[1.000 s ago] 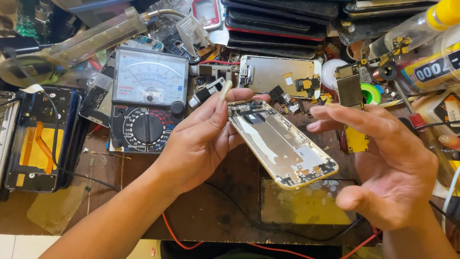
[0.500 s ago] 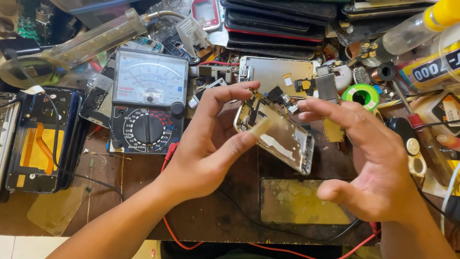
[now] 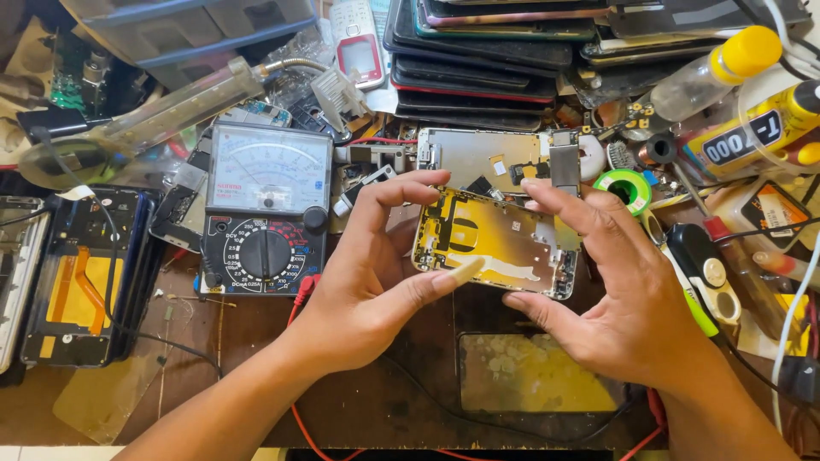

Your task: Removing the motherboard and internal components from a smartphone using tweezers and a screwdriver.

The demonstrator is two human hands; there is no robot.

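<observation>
Both hands are holding a gutted phone frame [image 3: 500, 243] up above the bench [image 3: 384, 384], inner side facing the camera, gold-coloured with a metal shield plate and small parts along its right end. Left hand [image 3: 376, 273] is pinching the frame's left end: forefinger curling over the top edge, thumb [image 3: 444, 277] lying flat along the bottom edge. Right hand [image 3: 623, 299] is gripping the right end, fingers over the top right corner, thumb under the lower right corner. Frame is tilting slightly, long side roughly level.

Just left of the left hand an analogue multimeter [image 3: 266, 209] is lying on the bench, needle dial above, black rotary knob below; red leads [image 3: 299, 418] are running from it under the left forearm. Far left, an opened dark phone with an orange flex cable [image 3: 81, 282] is lying flat. Directly below the frame, a dirty yellowish phone panel [image 3: 538, 376] is lying on the bench. Behind the frame, another stripped metal phone plate [image 3: 478, 154], and beyond it a stack of dark phones [image 3: 487, 60]. To the right, a green solder spool [image 3: 628, 188], a clear bottle with yellow cap [image 3: 709, 72] and a glue tube [image 3: 752, 137] are sitting near the right hand.
</observation>
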